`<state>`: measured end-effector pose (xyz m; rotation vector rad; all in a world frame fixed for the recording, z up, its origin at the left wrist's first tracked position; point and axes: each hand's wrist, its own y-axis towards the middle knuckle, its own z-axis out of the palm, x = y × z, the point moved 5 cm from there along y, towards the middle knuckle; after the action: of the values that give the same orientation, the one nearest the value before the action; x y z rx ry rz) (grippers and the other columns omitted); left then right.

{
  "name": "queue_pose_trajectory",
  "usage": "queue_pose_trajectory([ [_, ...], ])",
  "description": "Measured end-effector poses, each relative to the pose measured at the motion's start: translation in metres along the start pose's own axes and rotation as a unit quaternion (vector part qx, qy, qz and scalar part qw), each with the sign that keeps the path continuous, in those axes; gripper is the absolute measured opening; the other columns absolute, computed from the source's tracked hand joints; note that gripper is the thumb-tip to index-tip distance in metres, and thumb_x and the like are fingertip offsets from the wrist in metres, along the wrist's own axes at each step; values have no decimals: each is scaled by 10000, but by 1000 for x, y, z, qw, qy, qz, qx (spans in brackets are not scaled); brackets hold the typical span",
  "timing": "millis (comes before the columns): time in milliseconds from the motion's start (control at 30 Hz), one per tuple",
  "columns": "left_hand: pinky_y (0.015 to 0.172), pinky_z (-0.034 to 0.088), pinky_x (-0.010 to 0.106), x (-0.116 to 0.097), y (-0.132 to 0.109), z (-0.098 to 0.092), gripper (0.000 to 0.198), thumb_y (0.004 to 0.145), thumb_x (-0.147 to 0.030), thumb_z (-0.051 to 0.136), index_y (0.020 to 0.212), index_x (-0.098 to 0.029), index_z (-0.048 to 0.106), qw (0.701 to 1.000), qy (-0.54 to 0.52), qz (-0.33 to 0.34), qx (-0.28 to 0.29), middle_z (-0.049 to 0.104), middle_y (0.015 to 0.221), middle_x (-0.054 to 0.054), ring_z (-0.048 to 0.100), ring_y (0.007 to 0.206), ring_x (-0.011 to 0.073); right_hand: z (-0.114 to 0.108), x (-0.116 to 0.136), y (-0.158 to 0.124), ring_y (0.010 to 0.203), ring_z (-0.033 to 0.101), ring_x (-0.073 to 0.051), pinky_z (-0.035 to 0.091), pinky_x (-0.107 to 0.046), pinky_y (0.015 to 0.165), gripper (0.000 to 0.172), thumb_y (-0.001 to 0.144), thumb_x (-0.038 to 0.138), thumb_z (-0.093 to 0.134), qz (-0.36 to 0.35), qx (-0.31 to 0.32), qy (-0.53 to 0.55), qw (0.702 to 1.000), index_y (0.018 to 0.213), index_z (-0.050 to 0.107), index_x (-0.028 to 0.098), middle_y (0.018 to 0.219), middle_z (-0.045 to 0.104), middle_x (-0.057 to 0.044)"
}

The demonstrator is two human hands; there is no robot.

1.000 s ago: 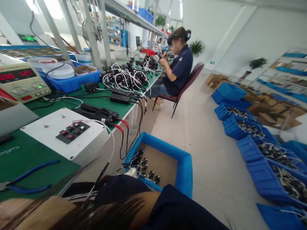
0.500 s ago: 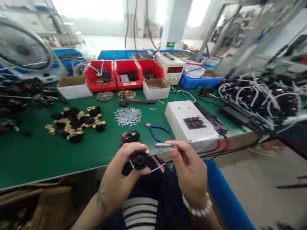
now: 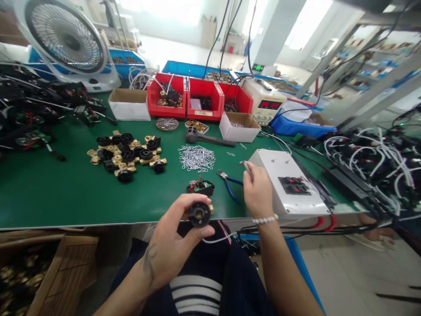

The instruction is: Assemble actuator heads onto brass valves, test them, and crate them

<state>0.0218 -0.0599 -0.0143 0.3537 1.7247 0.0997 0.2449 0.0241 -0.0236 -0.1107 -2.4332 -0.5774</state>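
Between the thumb and fingers of my left hand is a round black knob with a brass fitting behind it, its open face turned toward me. My right hand is closed around a slim metal tool, mostly hidden by the fingers, beside the white control box. Blue-handled cutting pliers lie just left of that hand. A black housing with a green circuit board rests on the table past my left hand. Behind it lies a heap of silver wire clips.
Several black-and-brass valve pieces are grouped at left. A black mallet lies before the red bins and a white carton. Black devices with white tubes pile up at right. The green table's front edge is near me.
My right hand has moved forward and away from the knob, taking the metal tool over the table beside the control box. My left hand still holds the knob, and the view has shifted.
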Motion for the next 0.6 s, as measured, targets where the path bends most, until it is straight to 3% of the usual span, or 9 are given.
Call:
queue_pose_trajectory([
  [133,919,466,232,6,2,-14,288,882,-361,678,1151,-323,584,997,46,-15,-53,647,1129,-24,625,1030,149,12,-4,15,1080,606,-338,456,-558,992,317,832,179,517,-4,37,5,999,1076,711,119,1093,626,-194],
  [200,963,441,240,5,5,-16,279,877,-363,682,1136,-309,595,996,54,6,-69,622,1153,-11,586,1104,163,11,7,3,1128,590,-324,446,-540,1024,265,861,240,547,-19,41,20,999,1039,717,142,1130,634,-178],
  [267,1011,419,270,3,8,-14,261,872,-371,682,1112,-298,611,996,46,27,-78,586,1195,6,544,1171,185,12,23,-22,1099,621,-267,496,-458,997,268,904,342,566,-34,96,122,987,1072,700,182,1130,661,-130],
  [300,1024,413,285,2,9,-11,247,875,-378,674,1102,-296,619,996,38,30,-81,571,1213,11,532,1189,193,15,33,-39,1053,648,-239,532,-417,953,308,906,407,586,-35,150,217,964,1122,679,208,1120,677,-105],
  [367,1025,415,294,1,11,-2,227,884,-393,655,1089,-299,633,996,21,23,-81,561,1224,13,528,1195,197,18,51,-71,1004,683,-219,576,-378,881,508,839,529,669,-14,268,415,869,1268,594,268,1151,688,-73],
  [400,1026,415,295,0,12,3,228,887,-399,648,1091,-298,635,997,14,17,-78,565,1219,14,527,1201,198,17,57,-83,1018,687,-220,582,-376,878,598,800,546,708,0,301,474,828,1318,551,292,1189,682,-67],
  [433,1024,417,297,0,14,7,236,888,-404,643,1096,-293,634,997,10,12,-74,574,1207,17,529,1202,200,12,60,-88,1031,687,-219,583,-376,885,635,784,535,731,10,311,493,812,1341,527,308,1222,673,-63],
  [500,1004,435,307,4,17,11,263,883,-420,639,1101,-273,629,997,15,-4,-74,597,1171,25,554,1168,207,-5,57,-75,1019,688,-205,574,-379,907,534,823,446,721,6,266,436,860,1306,551,294,1213,675,-64],
  [600,910,490,326,25,23,3,338,865,-488,631,1085,-232,629,989,47,-54,-130,634,1102,41,622,1010,212,-35,51,-8,966,684,-197,560,-381,910,342,885,305,640,-49,152,203,966,1209,600,203,1096,698,-84],
])
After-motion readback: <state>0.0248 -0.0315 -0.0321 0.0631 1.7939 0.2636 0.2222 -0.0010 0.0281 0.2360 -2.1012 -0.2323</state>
